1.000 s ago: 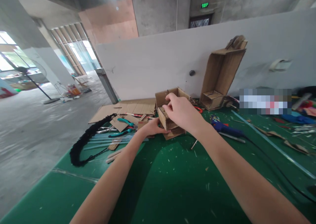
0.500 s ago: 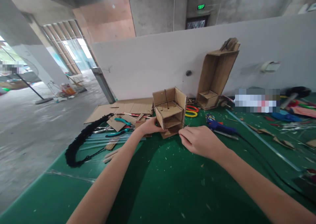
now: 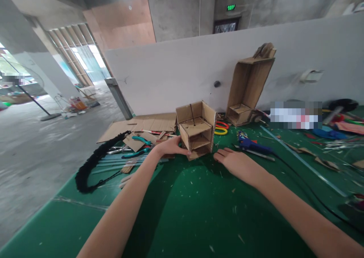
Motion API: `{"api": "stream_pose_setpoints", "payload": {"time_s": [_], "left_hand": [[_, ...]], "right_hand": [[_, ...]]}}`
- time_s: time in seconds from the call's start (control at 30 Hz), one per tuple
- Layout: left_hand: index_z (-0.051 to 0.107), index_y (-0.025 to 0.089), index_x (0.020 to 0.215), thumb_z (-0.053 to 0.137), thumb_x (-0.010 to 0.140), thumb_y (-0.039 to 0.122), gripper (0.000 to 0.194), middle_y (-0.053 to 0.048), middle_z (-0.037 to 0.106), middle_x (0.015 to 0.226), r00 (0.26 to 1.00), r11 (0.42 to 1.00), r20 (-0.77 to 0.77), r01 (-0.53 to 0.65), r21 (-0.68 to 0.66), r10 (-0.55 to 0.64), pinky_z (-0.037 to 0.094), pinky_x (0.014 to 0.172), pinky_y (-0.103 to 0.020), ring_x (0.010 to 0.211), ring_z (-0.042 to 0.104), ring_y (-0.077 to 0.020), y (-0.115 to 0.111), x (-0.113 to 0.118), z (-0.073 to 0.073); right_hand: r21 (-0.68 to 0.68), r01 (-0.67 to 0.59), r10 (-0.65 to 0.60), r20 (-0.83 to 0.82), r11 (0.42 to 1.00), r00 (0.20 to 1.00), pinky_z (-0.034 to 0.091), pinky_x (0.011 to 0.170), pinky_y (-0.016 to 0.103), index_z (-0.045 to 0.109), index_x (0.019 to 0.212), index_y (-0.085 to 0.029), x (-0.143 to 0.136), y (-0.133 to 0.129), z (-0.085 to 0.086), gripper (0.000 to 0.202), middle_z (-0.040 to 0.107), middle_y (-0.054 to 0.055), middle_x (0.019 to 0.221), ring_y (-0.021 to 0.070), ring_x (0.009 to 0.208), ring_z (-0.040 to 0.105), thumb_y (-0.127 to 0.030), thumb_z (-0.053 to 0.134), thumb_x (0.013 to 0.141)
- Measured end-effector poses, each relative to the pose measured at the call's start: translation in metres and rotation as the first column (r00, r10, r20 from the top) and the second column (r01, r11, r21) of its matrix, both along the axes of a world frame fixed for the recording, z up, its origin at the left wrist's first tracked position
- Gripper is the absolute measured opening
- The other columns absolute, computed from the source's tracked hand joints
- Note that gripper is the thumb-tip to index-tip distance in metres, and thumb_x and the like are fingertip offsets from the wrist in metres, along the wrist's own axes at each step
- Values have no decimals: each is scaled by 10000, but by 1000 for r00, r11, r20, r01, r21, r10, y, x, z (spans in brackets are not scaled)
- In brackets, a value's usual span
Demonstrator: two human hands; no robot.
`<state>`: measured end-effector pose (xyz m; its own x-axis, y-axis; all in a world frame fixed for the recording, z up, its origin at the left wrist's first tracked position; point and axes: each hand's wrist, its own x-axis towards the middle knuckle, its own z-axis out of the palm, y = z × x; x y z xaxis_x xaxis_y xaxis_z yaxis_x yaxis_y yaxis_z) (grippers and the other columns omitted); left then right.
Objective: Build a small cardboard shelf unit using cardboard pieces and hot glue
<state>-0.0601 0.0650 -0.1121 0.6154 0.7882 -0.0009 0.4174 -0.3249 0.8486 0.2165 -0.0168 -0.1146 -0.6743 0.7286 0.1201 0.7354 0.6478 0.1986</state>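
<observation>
A small cardboard box structure [image 3: 196, 131] with open compartments stands on the green table [image 3: 199, 205], and a black strip runs down its upper back. My left hand [image 3: 170, 146] grips its lower left side, the thumb at the bottom front corner and the other fingers partly hidden behind it. Just right of the box, my right hand [image 3: 231, 161] rests near the table surface, apart from the cardboard. Its fingers are curled together, and whether they hold anything is hidden. A blue glue gun [image 3: 254, 146] lies beyond that hand.
Against the white wall [image 3: 165, 76] leans a tall cardboard piece [image 3: 246, 87]. Teal-handled pliers [image 3: 139, 152], clear strips and cardboard scraps lie left of the box. A black fuzzy band [image 3: 88, 167] is at the left edge; yellow scissor handles [image 3: 221, 131] are behind the box.
My right hand has moved right, away from the lower right corner of the box. My left hand keeps its grip, and the box stands almost where it was.
</observation>
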Motion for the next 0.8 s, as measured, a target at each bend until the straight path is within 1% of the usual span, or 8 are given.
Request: {"api": "stream_pose_setpoints", "payload": {"time_s": [0.17,0.3,0.43,0.5,0.57,0.67,0.73,0.8], "left_hand": [[549,177,1271,763,661,305,659,-87,617,1290,996,996,-44,83,16,-82,360,1109,-400,1277,500,-260,0,-4,3],[633,182,1157,645,772,352,421,-71,672,1203,997,996,-77,-21,89,27,397,1083,-400,1222,549,-256,5,-1,-6],[655,157,1105,529,840,322,336,-83,676,1196,990,982,-89,-95,165,110,410,1067,-416,1179,578,-271,9,3,-15],[651,146,1104,504,844,270,324,-90,669,1208,988,973,-91,-104,204,124,426,1051,-406,1168,585,-266,8,4,-16],[646,136,1105,489,839,221,321,-99,664,1214,987,965,-93,-107,239,133,435,1041,-405,1160,589,-264,7,5,-16],[641,127,1109,479,834,185,324,-106,671,1198,985,953,-98,-110,283,143,450,1023,-406,1137,600,-262,5,6,-16],[641,130,1106,476,837,178,319,-98,687,1165,985,946,-101,-106,306,143,467,1003,-389,1113,613,-252,4,7,-17],[647,130,1090,476,840,175,306,-91,709,1114,984,940,-105,-104,326,145,488,975,-374,1072,634,-244,5,7,-17]], "right_hand": [[50,46,-41,-95,998,995,537,690,348,588,1065,-125,-3,0,-2,236,668,119,969,246,897,664,-72,426,900],[48,12,-3,-186,999,983,538,682,358,541,1168,-134,-6,-1,-4,301,652,135,1054,260,911,664,-98,414,898],[-18,-46,37,-345,999,938,530,645,373,546,1051,-152,-9,-7,-1,205,643,120,972,238,791,654,-161,389,920],[-128,-62,-24,-578,990,816,536,644,354,519,973,-183,-14,-12,0,141,635,80,882,203,742,646,-246,396,945],[-279,-124,-163,-808,952,567,555,628,320,478,927,-209,-23,-15,-2,139,618,41,805,179,730,656,-334,421,951],[-397,-274,-346,-913,876,217,589,628,307,442,910,-225,-44,-15,-13,177,629,42,839,184,795,688,-399,471,927],[-401,-309,-372,-916,862,151,599,676,327,435,902,-228,-57,-11,-23,165,651,68,914,191,836,699,-387,475,923],[-393,-304,-350,-918,868,188,594,731,343,433,914,-231,-66,-6,-34,114,666,89,964,193,870,704,-342,444,936]]}}
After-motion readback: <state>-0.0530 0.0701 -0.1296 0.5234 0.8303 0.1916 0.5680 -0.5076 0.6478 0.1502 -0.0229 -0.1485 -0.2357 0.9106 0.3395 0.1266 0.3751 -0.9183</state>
